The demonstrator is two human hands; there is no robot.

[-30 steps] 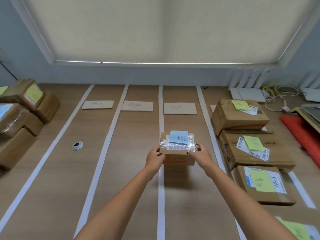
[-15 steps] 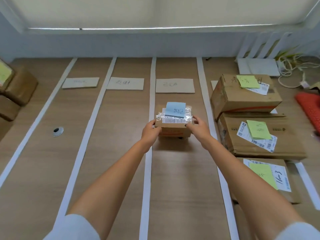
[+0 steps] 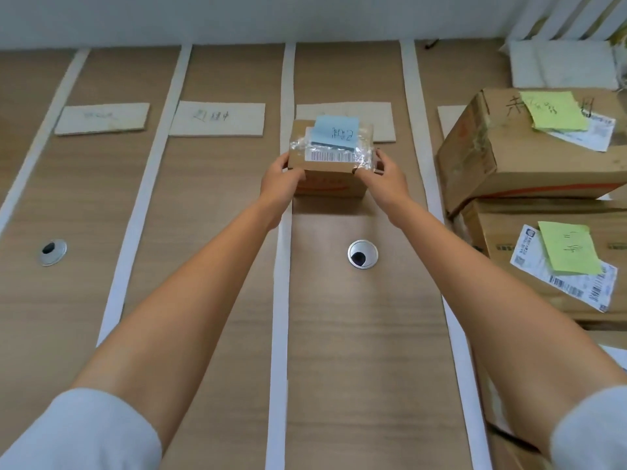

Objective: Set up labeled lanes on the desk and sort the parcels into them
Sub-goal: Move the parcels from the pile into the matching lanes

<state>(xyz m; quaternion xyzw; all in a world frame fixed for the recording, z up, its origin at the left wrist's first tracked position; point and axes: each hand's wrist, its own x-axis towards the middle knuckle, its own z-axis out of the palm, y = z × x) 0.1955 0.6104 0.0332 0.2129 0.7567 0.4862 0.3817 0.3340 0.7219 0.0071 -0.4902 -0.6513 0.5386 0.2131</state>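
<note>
Both arms reach straight forward, nearly at full stretch and converging toward the middle, with pale short sleeves at the bottom corners of the view. The left hand (image 3: pixel 280 179) grips the left end of a small cardboard parcel (image 3: pixel 330 164), its fingers curled round the near left corner and its thumb up against the side. The right hand (image 3: pixel 381 176) grips the right end in mirror fashion, fingertips (image 3: pixel 359 170) pressed on the front face and thumb raised along the right edge. The hands are thus apart, clamped on the parcel from both sides.

The parcel sits between them, in the lane bounded by the white tape strip (image 3: pixel 283 232) under the left forearm and another strip (image 3: pixel 415 130) just right of the right hand. Whether its base rests on the counter (image 3: pixel 210 215) cannot be told. A blue sticky note (image 3: pixel 334 132) with handwriting lies on its top, above a barcode label under shiny tape. Just beyond the hands, the parcel partly hides a cardboard lane label (image 3: pixel 381 122).

A silver cable grommet (image 3: pixel 362 253) sits between the forearms. To the right of the right arm stand larger boxes (image 3: pixel 509 157) bearing green sticky notes.
</note>
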